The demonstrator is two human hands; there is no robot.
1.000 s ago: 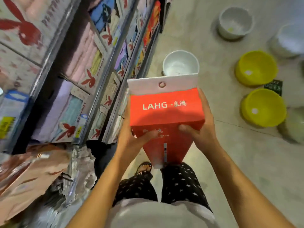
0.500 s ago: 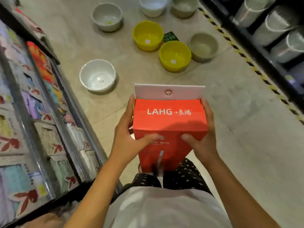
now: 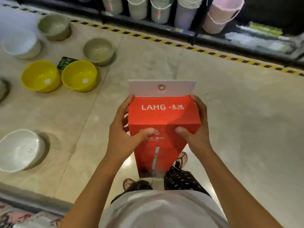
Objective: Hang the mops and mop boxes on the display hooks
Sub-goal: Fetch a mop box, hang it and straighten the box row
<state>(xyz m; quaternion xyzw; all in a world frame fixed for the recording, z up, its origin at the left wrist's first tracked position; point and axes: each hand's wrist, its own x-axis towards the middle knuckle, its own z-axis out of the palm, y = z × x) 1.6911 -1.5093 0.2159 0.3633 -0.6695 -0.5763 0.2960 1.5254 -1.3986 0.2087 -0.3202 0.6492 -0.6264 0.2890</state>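
Pale tiled shop floor (image 3: 238,129), red box (image 3: 162,116) lettered LAHG held over it, white tab (image 3: 143,88) with metal eyelet (image 3: 161,87) on top, left hand (image 3: 121,134) and right hand (image 3: 195,134) gripping its sides, yellow basins (image 3: 79,75) beyond, buckets (image 3: 222,15) on far shelf (image 3: 213,41).

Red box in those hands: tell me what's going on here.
A person stands in a shop aisle holding a red mop box with both hands. The left hand grips its left side and the right hand its right side, thumbs across the front. Its white flap with the metal eyelet is at the top. No display hook is in view, so the box is not yet hung. To the left, yellow basins sit on the floor.
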